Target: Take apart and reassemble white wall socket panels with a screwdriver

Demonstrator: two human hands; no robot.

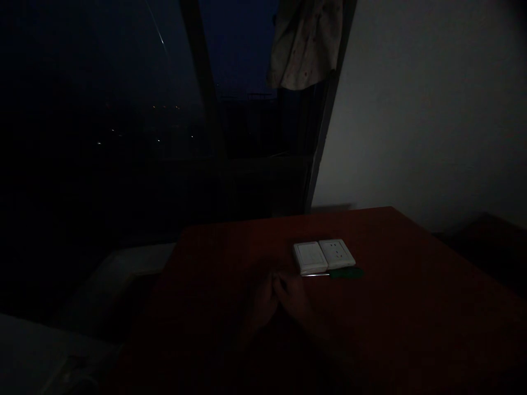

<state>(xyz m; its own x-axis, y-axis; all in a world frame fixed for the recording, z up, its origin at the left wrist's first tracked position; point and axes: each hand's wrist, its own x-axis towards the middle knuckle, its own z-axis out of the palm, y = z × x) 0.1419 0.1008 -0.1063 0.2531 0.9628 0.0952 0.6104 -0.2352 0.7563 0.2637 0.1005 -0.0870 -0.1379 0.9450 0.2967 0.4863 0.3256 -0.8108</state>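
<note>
In the dim light, my left hand (264, 299) and my right hand (293, 295) rest close together over the table, fingers curled in and meeting at the tips. I see nothing held in either hand, though the shadow hides much of the fingers. Just beyond my right hand lies a white wall switch (310, 257) with a plain panel. Against its right side sits a white wall socket (337, 253) with dark pin holes. A screwdriver (346, 272) with a green handle lies along their near edge, its metal shaft pointing left toward my right hand.
The reddish-brown table (411, 285) stretches under everything. Behind it is a dark window (247, 126) with a hanging cloth (307, 46) at its upper right. A pale wall (420, 109) rises at the right. A pale surface (28, 351) shows at the lower left.
</note>
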